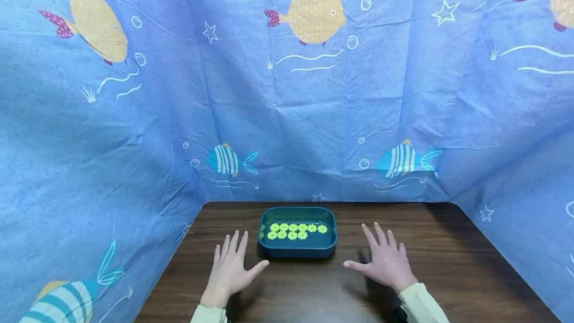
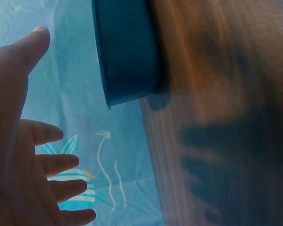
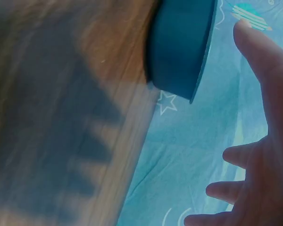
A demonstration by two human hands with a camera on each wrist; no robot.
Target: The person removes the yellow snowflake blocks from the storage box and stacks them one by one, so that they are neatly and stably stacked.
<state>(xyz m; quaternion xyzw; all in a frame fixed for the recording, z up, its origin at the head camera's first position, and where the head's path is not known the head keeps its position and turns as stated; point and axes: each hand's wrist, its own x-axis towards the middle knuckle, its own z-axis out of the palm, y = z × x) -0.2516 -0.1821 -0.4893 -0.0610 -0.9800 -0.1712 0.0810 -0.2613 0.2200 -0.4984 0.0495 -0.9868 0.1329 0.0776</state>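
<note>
A dark teal rectangular tray with rounded corners stands on the table, between and a little beyond the two hands. Inside it, several yellow-green flower-shaped pieces lie in two rows; what they are made of I cannot tell. To the tray's left, the left hand hovers over the wood with fingers spread and nothing held. On the other side the right hand is likewise spread, holding nothing, its thumb pointing towards the tray. Neither hand touches the tray. Both wrist views show the tray's outer wall apart from the fingers.
The dark brown wooden table has its far edge against a blue cloth printed with fish and stars. That cloth also hangs along the left and right sides. Pale sleeves cover both wrists, and the hands cast shadows on the wood.
</note>
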